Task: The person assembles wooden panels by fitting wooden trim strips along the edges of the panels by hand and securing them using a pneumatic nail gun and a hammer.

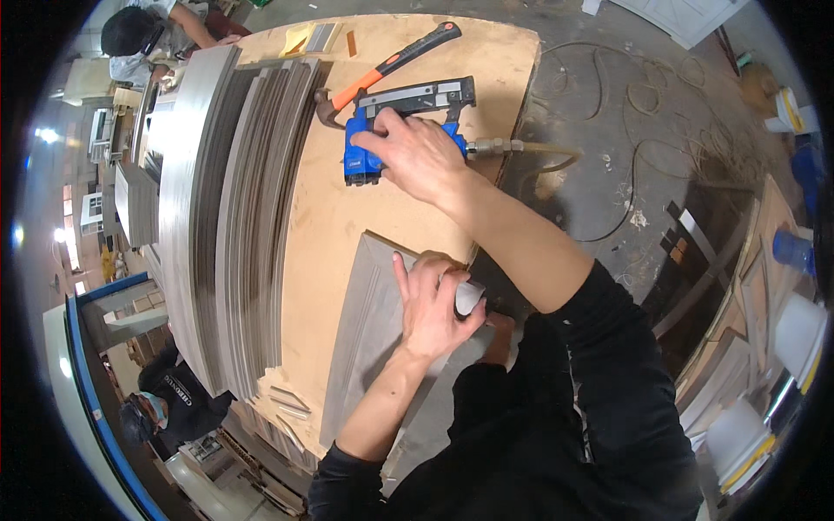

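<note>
I have the grey panel (369, 317) lying at the near edge of the worktop (317, 191), smooth and matt with a straight stepped border. Over its right side, my left hand (430, 317) has its grip curled narrow around a pale curved piece (470, 298); the fingers hide most of it, so I can't tell what it is. Just beyond the panel, my right hand (417, 156) wraps the handle of the blue nail gun (358, 161), which lies on its side, probably so the wood bears its weight. A metal fitting joins it to a yellowish hose (556, 154). Left of the panel, long grey boards (195, 191) are packed tightly, presumably to save room. Farther beyond the panel lies a hammer (395, 62), its orange-and-black handle slanting away.
</note>
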Tool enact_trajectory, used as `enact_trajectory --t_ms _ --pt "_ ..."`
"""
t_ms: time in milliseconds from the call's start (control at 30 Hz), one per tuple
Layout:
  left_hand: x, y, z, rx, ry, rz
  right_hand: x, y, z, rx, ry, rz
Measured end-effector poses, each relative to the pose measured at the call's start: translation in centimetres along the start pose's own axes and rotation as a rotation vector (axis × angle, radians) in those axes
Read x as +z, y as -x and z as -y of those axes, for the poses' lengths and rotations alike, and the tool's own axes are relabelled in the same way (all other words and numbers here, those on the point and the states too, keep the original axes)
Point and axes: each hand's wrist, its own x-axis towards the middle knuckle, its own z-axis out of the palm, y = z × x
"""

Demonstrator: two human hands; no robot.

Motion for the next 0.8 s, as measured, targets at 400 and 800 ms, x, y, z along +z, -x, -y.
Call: enact_trajectory --t_ms 400,800 --pt "0.2 0.8 0.4 0.009 -0.050 -0.041 -13.6 19.7 4.5 0.482 -1.140 -0.411" --pt "0.4 0.1 -0.5 0.064 -0.177 0.018 -0.3 34.7 6.8 0.559 -1.763 -0.517"
